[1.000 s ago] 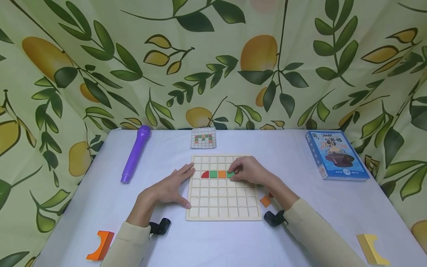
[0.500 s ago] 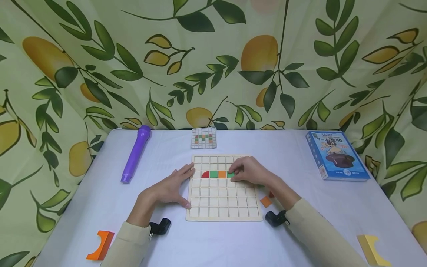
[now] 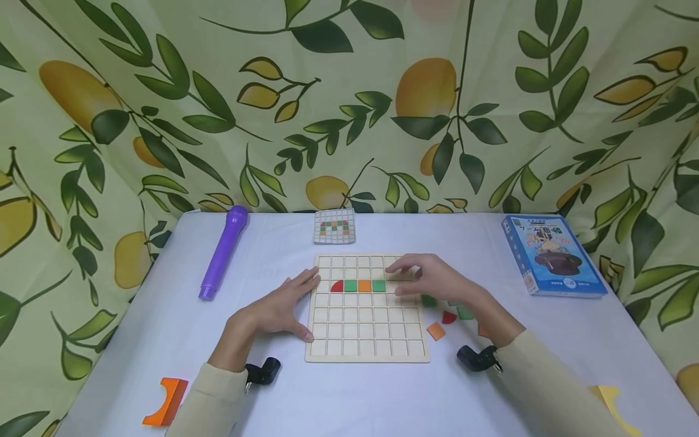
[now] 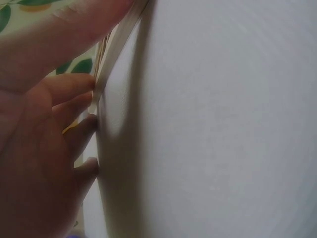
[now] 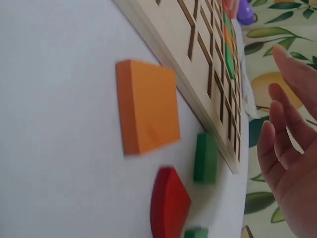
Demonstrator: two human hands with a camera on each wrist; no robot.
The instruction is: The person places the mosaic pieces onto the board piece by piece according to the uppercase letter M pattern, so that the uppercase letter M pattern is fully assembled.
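A wooden grid board (image 3: pixel 366 331) lies mid-table. In one of its upper rows sit a red quarter-round tile (image 3: pixel 338 286), a green tile (image 3: pixel 351 286), an orange tile (image 3: pixel 364 286) and a second green tile (image 3: pixel 378 286), side by side. My left hand (image 3: pixel 275 306) rests with spread fingers along the board's left edge, thumb at the lower corner; in the left wrist view its fingertips (image 4: pixel 89 124) touch the edge. My right hand (image 3: pixel 437 279) is over the board's right side, fingers parted and holding nothing. Beside the board lie a loose orange tile (image 5: pixel 151 106) and a red quarter-round tile (image 5: pixel 169 203).
Loose green tiles (image 3: pixel 429 300) lie near the right wrist. A small pattern card (image 3: pixel 334 226) stands behind the board. Around it are a purple stick (image 3: pixel 222 252), a blue game box (image 3: pixel 553 255), an orange arch block (image 3: pixel 165 402) and a yellow block (image 3: pixel 614 406).
My right hand has let go of the green tile, which stays in its grid square, and has drawn back to the right with fingers parted. The left hand keeps its place.
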